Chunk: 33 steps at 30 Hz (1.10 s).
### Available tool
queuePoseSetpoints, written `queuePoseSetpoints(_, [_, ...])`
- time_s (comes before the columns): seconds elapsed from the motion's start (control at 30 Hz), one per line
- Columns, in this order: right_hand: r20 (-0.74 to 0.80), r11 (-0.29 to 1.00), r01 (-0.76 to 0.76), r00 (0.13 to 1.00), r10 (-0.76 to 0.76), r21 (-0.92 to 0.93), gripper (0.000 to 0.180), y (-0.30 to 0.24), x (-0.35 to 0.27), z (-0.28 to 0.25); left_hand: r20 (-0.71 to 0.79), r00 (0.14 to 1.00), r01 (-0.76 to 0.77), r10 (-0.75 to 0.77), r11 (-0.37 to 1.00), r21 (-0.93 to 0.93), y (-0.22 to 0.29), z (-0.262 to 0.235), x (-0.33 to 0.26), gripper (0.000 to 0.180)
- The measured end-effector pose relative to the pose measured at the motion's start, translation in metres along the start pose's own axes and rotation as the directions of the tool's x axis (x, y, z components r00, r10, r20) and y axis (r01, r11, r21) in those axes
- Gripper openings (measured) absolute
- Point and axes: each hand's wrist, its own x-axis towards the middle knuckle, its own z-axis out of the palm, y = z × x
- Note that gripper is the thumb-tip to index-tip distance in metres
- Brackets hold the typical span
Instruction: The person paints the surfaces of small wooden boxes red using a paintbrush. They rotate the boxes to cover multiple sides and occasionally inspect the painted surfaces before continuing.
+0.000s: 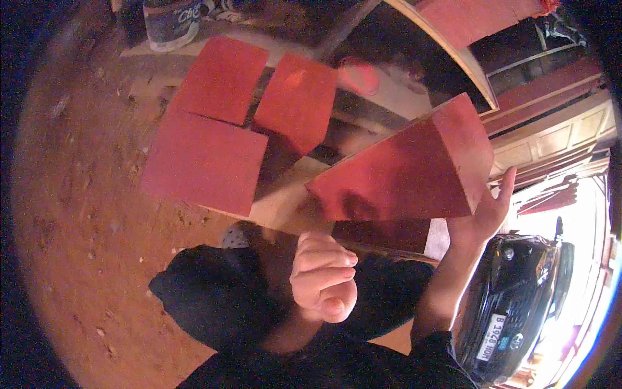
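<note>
My right hand [484, 211] holds a red, box-shaped wooden piece [395, 175] by its right end. The thumb points up past the edge, and the other fingers are mostly hidden behind the piece. The piece is tilted, with a dark, wet-looking patch near its lower left. Below its left end, my left hand [324, 279] is closed in front of my lap, fingers curled in; whether anything is inside cannot be seen. To the left lie red square pieces: one at the back [227, 78], another beside it [296, 100], and a larger one nearer [206, 162].
A bare wooden board [295, 194] lies under the red pieces. A blurred red round thing [358, 76] sits behind them. A stained bucket [172, 24] stands far left on the brown dirt ground [84, 194]. At right are stacked boards [551, 185] and a parked black car [518, 298].
</note>
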Motion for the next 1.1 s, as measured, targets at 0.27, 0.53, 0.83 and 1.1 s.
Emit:
queuePoseSetpoints(0.27, [-0.128,0.969,-0.124,0.987,0.098,-0.213,0.072,0.042,0.029,-0.033,-0.024,0.999,0.029,-0.031,0.998,-0.054,0.004,0.007,-0.003,0.038])
queuePoseSetpoints(0.53, [-0.061,0.966,-0.242,0.967,0.248,0.086,0.062,0.071,0.099,-0.086,0.604,0.796,0.234,0.041,0.899,-0.370,0.059,0.027,-0.028,0.031])
queuePoseSetpoints(0.83, [-0.182,0.979,-0.200,0.964,0.192,-0.028,0.064,0.071,0.128,-0.145,0.602,0.797,0.324,-0.038,0.869,-0.374,0.052,0.019,-0.050,0.024])
queuePoseSetpoints(1.1, [-0.258,0.970,-0.237,0.942,0.215,-0.055,0.063,0.076,0.128,-0.179,0.627,0.779,0.292,0.013,0.878,-0.380,0.061,-0.021,-0.067,0.026])
